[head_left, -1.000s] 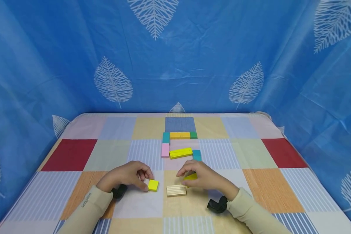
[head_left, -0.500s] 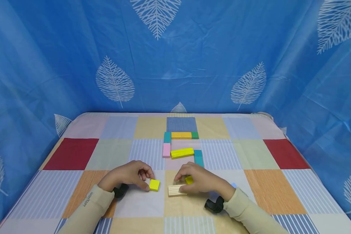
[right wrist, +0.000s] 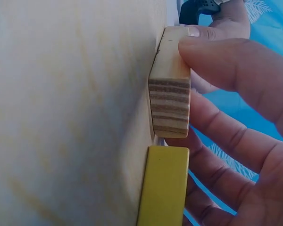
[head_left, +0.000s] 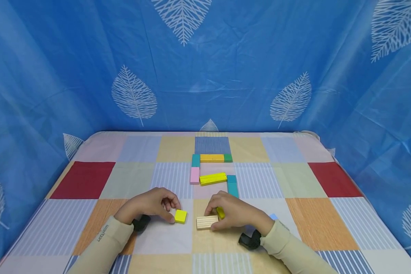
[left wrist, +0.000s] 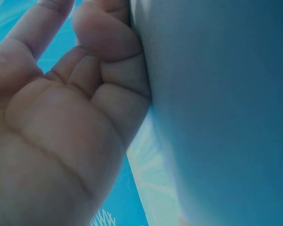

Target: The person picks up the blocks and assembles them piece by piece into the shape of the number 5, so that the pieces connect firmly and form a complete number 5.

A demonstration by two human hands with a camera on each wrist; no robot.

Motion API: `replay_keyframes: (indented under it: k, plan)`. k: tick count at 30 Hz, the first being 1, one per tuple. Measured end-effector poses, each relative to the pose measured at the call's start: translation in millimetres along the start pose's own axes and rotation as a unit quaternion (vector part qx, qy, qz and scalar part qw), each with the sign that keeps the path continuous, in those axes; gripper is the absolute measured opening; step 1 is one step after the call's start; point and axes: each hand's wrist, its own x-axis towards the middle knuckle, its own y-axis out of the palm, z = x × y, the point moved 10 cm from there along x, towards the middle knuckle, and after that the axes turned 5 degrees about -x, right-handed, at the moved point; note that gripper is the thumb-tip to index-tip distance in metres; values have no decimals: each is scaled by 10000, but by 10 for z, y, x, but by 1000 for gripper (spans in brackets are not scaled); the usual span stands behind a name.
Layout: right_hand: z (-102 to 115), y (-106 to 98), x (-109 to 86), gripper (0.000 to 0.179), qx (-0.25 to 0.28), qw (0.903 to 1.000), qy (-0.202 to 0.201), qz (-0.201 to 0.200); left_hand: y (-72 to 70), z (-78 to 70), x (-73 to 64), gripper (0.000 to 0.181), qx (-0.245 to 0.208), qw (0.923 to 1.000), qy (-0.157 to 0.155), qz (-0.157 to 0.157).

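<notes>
In the head view my left hand [head_left: 155, 205] is at the left side of a small yellow square block [head_left: 180, 216]. Its thumb lies along the near left edge and the index fingertip reaches the far edge; the left wrist view hides the block. My right hand [head_left: 234, 210] has thumb and index finger at opposite edges of a striped wooden block [head_left: 207, 222], which lies flat on the cloth. The right wrist view shows the thumb on the side of this block. Another yellow block [right wrist: 163, 186] lies beside it, partly under the right hand's fingers.
Beyond the hands, teal [head_left: 196, 160], pink [head_left: 195, 176], orange [head_left: 212, 158], green [head_left: 228, 158] and yellow blocks [head_left: 213, 179] form a bent line. More teal [head_left: 232, 186] continues it toward the right hand. A light blue piece [head_left: 273, 216] shows behind the right wrist.
My right hand has shifted left from the yellow block onto the wooden block, its thumb moving to the near edge. A light blue piece came into view behind it. The left hand stays put.
</notes>
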Motion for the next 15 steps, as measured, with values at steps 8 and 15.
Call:
replay_keyframes:
  k: [8,15]
  plan:
    - [-22,-17,1,19,77,9998,175,-66,-3,12,6,25,-2,10000,37,39]
    - [-30,-48,18,20,1,9994,238,-257,-6,7,4,25,7,10000,30,51]
